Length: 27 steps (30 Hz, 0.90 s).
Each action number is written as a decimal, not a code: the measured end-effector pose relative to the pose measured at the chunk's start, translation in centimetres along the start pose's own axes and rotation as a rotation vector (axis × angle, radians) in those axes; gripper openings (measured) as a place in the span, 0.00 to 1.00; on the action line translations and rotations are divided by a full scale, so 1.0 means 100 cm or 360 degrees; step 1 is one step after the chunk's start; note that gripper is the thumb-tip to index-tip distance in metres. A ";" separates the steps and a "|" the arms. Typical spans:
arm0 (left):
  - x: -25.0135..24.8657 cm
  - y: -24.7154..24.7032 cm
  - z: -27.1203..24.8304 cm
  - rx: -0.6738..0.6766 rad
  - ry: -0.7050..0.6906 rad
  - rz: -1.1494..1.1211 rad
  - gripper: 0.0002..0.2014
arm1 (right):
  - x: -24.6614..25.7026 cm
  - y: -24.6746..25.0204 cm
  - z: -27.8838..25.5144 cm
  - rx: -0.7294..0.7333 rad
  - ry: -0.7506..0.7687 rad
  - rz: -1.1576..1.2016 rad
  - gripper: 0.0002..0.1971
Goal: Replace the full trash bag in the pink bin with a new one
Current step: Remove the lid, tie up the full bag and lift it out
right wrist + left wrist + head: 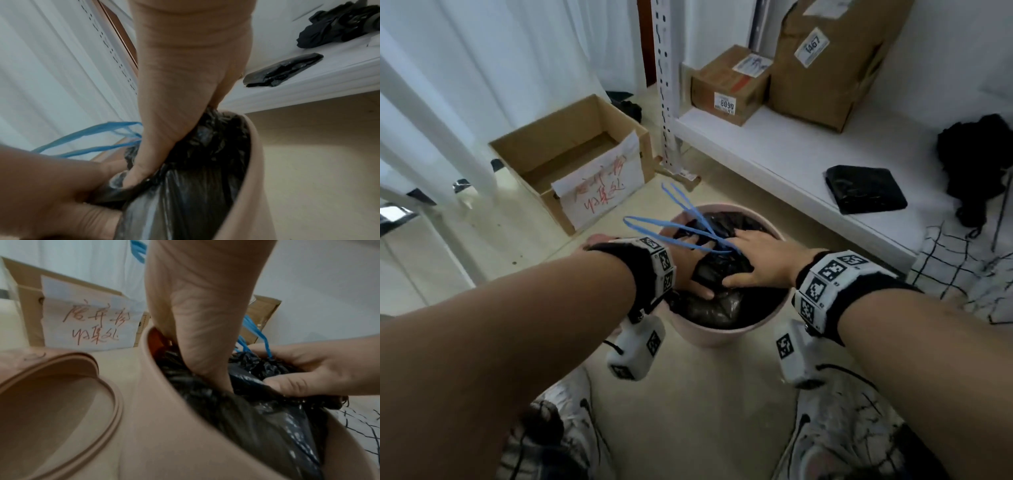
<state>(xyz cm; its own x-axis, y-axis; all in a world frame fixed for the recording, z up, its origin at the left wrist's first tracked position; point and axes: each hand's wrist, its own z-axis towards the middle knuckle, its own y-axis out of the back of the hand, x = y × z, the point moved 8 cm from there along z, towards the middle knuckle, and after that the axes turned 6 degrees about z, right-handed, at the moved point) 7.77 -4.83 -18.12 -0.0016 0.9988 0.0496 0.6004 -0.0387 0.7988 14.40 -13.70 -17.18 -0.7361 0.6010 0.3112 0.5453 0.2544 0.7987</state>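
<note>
At the frame's centre, both the left hand (690,270) and right hand (763,260) grip the gathered black plastic trash bag (719,270) inside the round pink bin (709,334).

In the upper right of the head view, a white sticker (811,47) on the tall brown parcel (828,68) reads "1467". Left of it, a small label (724,103) on the smaller cardboard box (729,85) reads "8090". Centre left, a white paper sheet (599,181) taped to the open cardboard box (571,154) bears red handwritten Chinese characters in two rows, too loose to read surely.
</note>
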 end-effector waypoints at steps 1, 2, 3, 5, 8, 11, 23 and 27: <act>-0.002 -0.005 0.002 0.0059 0.0026 0.0037 0.50 | -0.001 -0.006 0.002 0.0026 -0.0008 0.0046 0.45; -0.003 -0.008 0.004 0.0100 0.0063 0.0088 0.49 | -0.002 -0.012 0.005 0.0036 -0.0011 0.0106 0.44; -0.004 -0.010 0.005 0.0120 0.0088 0.0133 0.48 | -0.003 -0.017 0.006 0.0052 -0.0026 0.0183 0.41; -0.004 -0.013 0.009 0.0105 0.0099 0.0142 0.48 | -0.007 -0.026 0.009 0.0099 -0.0103 0.0258 0.37; -0.005 -0.017 0.011 0.0125 0.0084 0.0100 0.46 | -0.010 -0.037 0.014 0.0231 -0.0251 0.0207 0.38; -0.011 -0.015 0.010 0.0152 0.0044 0.0118 0.43 | -0.006 -0.035 0.013 0.0336 -0.0305 0.0149 0.37; 0.030 0.074 -0.032 -0.0459 0.0282 -0.1221 0.23 | 0.026 0.074 -0.014 -0.0518 0.0011 0.0919 0.15; 0.039 0.099 -0.045 -0.0522 0.0310 -0.2107 0.17 | 0.044 0.093 -0.026 -0.0553 0.0046 0.1321 0.19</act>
<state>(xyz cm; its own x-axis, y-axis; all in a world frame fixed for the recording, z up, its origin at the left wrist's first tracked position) 10.09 -1.42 -7.35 -0.5462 0.2763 -0.7908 -0.1514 0.8960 0.4175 15.21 -10.71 -7.04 -0.1718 0.4686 0.8665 0.7576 -0.4994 0.4203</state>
